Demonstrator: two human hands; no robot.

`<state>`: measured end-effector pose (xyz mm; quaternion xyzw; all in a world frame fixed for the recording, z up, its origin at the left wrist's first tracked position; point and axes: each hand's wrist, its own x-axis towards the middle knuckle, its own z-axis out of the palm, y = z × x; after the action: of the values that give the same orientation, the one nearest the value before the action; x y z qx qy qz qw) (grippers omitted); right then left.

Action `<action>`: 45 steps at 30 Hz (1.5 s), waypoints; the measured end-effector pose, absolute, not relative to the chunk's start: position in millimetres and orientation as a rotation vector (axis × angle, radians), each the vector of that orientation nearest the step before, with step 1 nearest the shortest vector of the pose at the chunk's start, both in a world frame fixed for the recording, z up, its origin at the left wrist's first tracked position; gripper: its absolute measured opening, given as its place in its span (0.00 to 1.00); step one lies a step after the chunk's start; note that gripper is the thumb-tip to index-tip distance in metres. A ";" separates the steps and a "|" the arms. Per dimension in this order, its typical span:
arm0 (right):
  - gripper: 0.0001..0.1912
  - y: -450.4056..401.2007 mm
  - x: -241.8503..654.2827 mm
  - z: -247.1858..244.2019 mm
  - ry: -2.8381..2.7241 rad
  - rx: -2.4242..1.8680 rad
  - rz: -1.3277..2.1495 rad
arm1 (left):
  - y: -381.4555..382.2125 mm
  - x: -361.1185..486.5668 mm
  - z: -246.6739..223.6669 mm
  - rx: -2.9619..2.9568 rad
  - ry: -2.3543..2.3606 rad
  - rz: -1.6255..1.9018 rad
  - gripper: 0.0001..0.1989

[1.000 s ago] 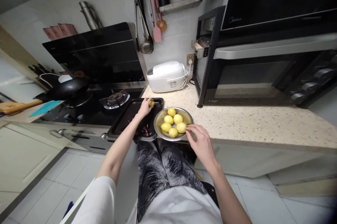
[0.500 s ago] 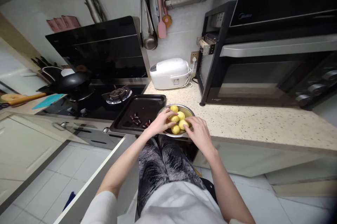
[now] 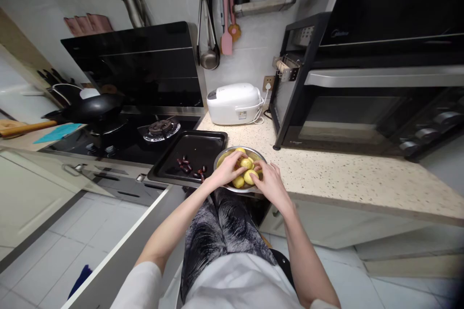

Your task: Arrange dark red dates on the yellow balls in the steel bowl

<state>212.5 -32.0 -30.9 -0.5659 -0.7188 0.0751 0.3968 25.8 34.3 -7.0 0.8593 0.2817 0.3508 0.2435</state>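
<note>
Left hand [image 3: 226, 169] and right hand [image 3: 271, 183] touch lemons [image 3: 250, 177] in 1 bowl [image 3: 242, 190] at the table's [image 3: 340, 169] front edge; cannot tell if either grip grasps any.

Whole, plump yellow lemons [image 3: 251, 177] lie bunched together, several partly hidden from view, inside a round, upright silvery metal bowl [image 3: 255, 154] that sits at the front edge of the counter [image 3: 344, 169].

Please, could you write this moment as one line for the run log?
left hand: at yellow fruits in metal bowl | right hand: likewise | grips: unclear | black tray beside bowl: dark red pieces
</note>
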 end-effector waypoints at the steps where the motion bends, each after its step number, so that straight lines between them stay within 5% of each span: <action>1: 0.12 -32.3 213.4 -30.5 -1.785 -1.415 0.240 | 33.6 27.0 -5.5 2.349 0.766 0.952 0.13; 7: 0.11 -35.6 217.1 -27.8 -1.615 -1.362 0.427 | 31.5 35.8 0.2 2.335 0.723 0.921 0.18; 19: 0.12 -40.1 213.7 -27.4 -1.680 -1.371 0.155 | 41.8 25.4 -3.4 2.364 0.791 1.046 0.20; 25: 0.16 -37.4 212.1 -35.1 -1.680 -1.441 0.123 | 72.2 26.6 -7.7 2.514 1.034 0.778 0.26; 45: 0.15 -41.0 206.1 -26.3 -1.771 -1.655 -0.008 | 80.9 33.0 1.0 2.459 0.996 0.874 0.18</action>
<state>206.1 -41.0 -26.3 -0.6393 -0.6840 -0.0031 0.3513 33.0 80.9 1.0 0.8670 0.3512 0.3082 0.1731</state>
